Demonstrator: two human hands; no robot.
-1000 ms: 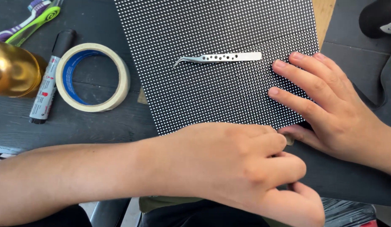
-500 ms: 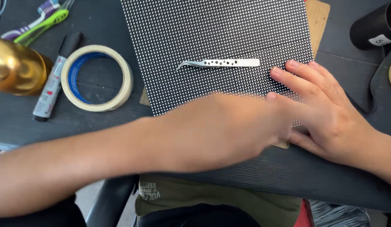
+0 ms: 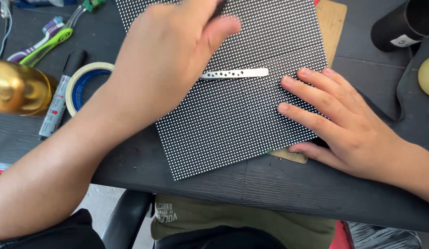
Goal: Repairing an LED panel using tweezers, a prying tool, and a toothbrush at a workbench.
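A black panel studded with rows of small white dots point(image 3: 242, 115) lies on a dark table. Silver tweezers with a row of holes point(image 3: 240, 73) rest on the panel. My left hand point(image 3: 170, 50) hovers over the panel's upper left, covering the tip end of the tweezers, fingers loosely curled; whether it touches them is hidden. My right hand point(image 3: 339, 122) lies flat on the panel's right edge, fingers spread, holding nothing.
A roll of masking tape point(image 3: 81, 85), a marker pen point(image 3: 60, 101), a shiny gold object point(image 3: 16, 87) and toothbrushes point(image 3: 48, 37) sit at the left. A brown board point(image 3: 332, 23) lies under the panel. A black cylinder point(image 3: 403, 25) stands at the top right.
My left hand has moved from the panel's near edge up across the panel to its upper left, over the tweezers' tip. My right hand has stayed on the right edge.
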